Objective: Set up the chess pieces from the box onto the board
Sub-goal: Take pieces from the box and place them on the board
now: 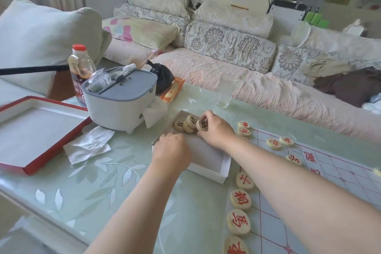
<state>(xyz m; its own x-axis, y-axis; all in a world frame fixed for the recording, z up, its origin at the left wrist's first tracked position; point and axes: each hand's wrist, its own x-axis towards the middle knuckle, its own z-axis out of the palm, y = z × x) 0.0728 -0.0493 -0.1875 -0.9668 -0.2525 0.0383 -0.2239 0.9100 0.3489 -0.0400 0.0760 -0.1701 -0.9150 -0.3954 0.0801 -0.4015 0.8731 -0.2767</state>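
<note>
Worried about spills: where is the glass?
Head view: the glass stands near the table's far edge, beyond the box, right of the black bag.

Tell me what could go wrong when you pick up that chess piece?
1. The right hand pinches a black piece that leans on two other pieces in the box; a loose grip could drop it or tip them.
2. The right forearm passes close to the red pieces at the board edge and might sweep them off.
3. The glass stands just behind the box and could get knocked.
</note>
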